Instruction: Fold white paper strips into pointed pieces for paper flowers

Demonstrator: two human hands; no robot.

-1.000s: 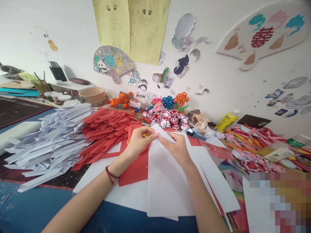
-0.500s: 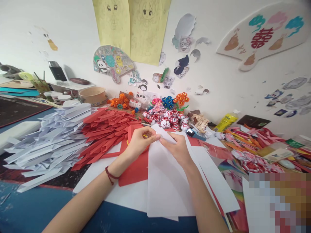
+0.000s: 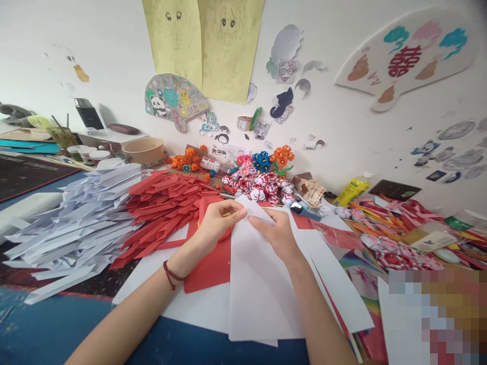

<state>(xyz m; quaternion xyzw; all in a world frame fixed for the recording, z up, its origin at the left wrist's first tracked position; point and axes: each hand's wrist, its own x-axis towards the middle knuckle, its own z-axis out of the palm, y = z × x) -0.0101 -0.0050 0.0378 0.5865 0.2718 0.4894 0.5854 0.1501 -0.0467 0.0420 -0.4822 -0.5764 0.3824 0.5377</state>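
Note:
A long white sheet of paper hangs down from both hands over the middle of the table. My left hand pinches its upper left edge between thumb and fingertips. My right hand grips the upper right part, thumb on the front and the other fingers behind the sheet. The two thumbs lie close together near the top. Beneath the left hand is red paper, resting on more white paper. Another white sheet lies under my right forearm.
Folded white strips and folded red strips are heaped at the left. Red-and-white paper flowers sit behind my hands, beside a blue watch-like object. Coloured strips and a yellow bottle are at the right.
My left thumb and fingertips have shifted slightly away from the right thumb along the paper's top. Both hands still hold the sheet. The whole view has moved a little.

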